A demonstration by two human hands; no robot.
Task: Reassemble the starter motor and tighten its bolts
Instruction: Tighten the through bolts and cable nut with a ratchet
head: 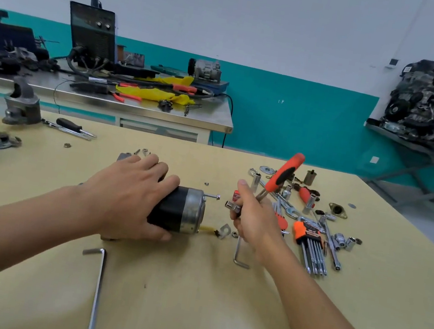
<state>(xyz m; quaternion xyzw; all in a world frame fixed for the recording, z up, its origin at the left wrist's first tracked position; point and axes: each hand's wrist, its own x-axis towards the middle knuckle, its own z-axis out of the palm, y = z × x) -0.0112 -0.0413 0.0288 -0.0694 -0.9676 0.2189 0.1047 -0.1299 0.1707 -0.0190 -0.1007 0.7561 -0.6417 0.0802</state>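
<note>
– Motor (183, 210): where is it found, and how is it pointed?
– It is laid on its side mid-counter (188, 302), long axis left to right, capped end and bolt (212, 196) turned rightward.
– And the hands?
– The black body is clamped by the left hand (125, 195); a wrench (282, 174) is gripped by the right hand (253, 215), its socket (231, 206) held just short of the bolt.
– What could be spoiled?
– Threads could be crossed by a socket driven askew; the round body could be rolled if the clamp is slackened.
</note>
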